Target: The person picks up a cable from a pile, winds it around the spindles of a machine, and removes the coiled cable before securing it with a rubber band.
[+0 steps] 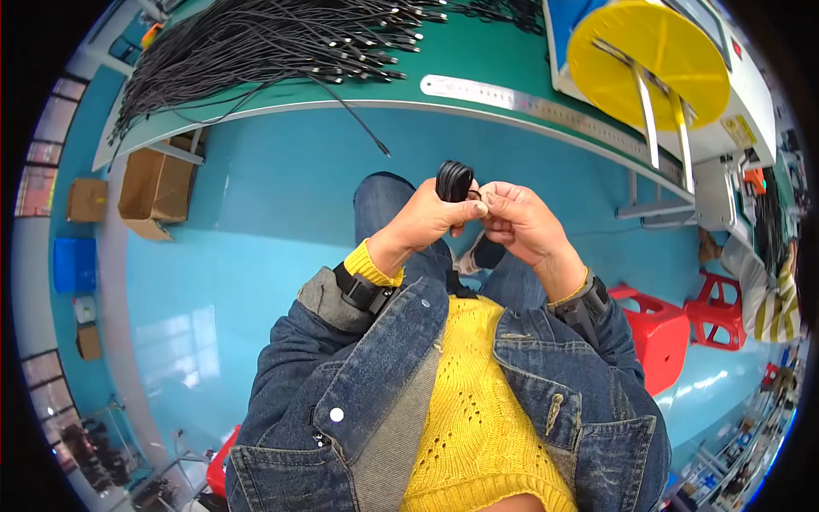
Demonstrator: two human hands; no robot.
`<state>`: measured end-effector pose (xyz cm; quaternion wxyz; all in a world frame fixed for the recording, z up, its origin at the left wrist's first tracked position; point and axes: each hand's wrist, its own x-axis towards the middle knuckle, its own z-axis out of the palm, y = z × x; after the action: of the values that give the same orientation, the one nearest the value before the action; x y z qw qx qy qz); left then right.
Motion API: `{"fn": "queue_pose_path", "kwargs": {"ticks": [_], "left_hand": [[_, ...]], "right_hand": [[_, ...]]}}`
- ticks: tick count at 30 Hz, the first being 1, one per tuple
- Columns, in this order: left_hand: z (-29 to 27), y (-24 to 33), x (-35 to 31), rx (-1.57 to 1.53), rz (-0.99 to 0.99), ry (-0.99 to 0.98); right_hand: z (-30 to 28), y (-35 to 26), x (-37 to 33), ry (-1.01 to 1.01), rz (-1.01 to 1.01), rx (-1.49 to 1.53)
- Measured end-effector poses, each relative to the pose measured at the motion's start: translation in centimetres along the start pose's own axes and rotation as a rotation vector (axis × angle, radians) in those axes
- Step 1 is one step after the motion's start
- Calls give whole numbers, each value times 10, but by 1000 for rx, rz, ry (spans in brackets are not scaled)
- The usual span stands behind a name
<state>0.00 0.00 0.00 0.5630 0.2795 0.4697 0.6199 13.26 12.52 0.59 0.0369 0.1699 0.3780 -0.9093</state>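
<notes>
A small coil of black cable (454, 181) is held above my lap. Fingers of my left hand (424, 218) are wrapped round its lower part. Close beside it, my right hand (527, 225) is closed in a pinch, its thumb and fingertips meeting my left thumb. A thin black strand seems to run from the coil into that pinch; whether it is a cable end or a tie is hidden by the fingers.
Ahead is a green-topped bench (388, 96) bearing a large heap of black cables (247, 51), one hanging over the edge. A steel ruler (529, 104) lies along that edge. At right stands a machine with a yellow disc (653, 60). Red stools (657, 341) and a cardboard box (156, 189) stand on the floor.
</notes>
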Motion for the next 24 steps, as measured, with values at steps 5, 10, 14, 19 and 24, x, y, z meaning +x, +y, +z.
{"fn": "queue_pose_path", "kwargs": {"ticks": [5,10,14,19,24], "left_hand": [[8,-10,3,11,-83,-26],[19,-9,14,56,-112,26],[37,-3,9,305,-125,-59],[37,-19,13,662,88,-46],[55,-3,4,930,79,12]], "right_hand": [[8,22,-41,106,-253,-35],[8,36,-66,133,-186,-104],[-2,13,-75,233,-166,-235],[5,-16,-73,315,-363,-782],[23,-23,-61,325,-486,-1408]]}}
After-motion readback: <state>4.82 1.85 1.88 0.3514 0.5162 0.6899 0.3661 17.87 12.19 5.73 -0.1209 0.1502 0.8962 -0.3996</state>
